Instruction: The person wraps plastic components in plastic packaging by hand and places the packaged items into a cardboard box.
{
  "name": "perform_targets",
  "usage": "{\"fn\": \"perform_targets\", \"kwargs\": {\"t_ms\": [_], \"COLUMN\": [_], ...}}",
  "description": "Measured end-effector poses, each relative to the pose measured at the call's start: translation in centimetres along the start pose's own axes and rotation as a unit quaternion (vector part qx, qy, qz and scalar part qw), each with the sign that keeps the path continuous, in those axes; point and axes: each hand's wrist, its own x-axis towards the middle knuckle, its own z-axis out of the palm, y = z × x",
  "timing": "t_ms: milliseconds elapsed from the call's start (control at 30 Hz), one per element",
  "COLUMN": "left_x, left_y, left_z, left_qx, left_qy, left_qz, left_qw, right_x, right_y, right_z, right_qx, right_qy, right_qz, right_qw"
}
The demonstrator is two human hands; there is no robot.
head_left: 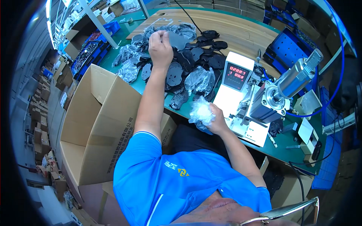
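Note:
My left hand is raised over the back of the pile, its fingers pinched on a thin grey, translucent piece. Nearer my body, my right hand is closed around a crumpled clear plastic bag, just left of the white machine. Between and behind the hands lie many flat black parts, some with small holes. Wrapped bundles in clear plastic lie at the pile's left, and another bagged bundle is at its front.
A white machine with a red digital display and metal cylinder stands at the right. A large open cardboard box is beside my left arm. Blue bins stand at the back right. A blue hose curves down the right side.

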Motion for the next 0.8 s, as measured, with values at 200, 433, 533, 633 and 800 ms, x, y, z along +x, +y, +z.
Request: {"fn": "perform_targets", "kwargs": {"t_ms": [200, 433, 533, 633, 800], "left_x": [-5.6, -7.8, -8.0, -11.4, -12.1], "left_y": [7.6, 7.8, 8.4, 6.0, 2.8], "left_z": [-9.2, -9.1, -5.5, -1.4, 1.9], "left_qx": [-0.192, -0.331, -0.264, 0.018, 0.020], "left_qy": [-0.503, -0.693, -0.629, -0.391, -0.425], "left_qz": [-0.053, -0.096, -0.228, -0.068, -0.075], "left_qw": [0.841, 0.633, 0.695, 0.918, 0.902], "right_x": [0.3, 0.0, 0.3, 0.1, 0.2], "right_y": [-2.7, -1.0, -0.6, -0.2, 0.0], "right_z": [-0.1, -0.5, -0.6, -0.4, 0.2], "right_qx": [0.103, 0.014, -0.013, -0.038, -0.018], "right_qy": [0.098, 0.004, -0.004, -0.010, 0.072], "right_qz": [0.031, 0.025, 0.016, 0.011, -0.084], "right_qw": [0.989, 1.000, 1.000, 0.999, 0.994]}}
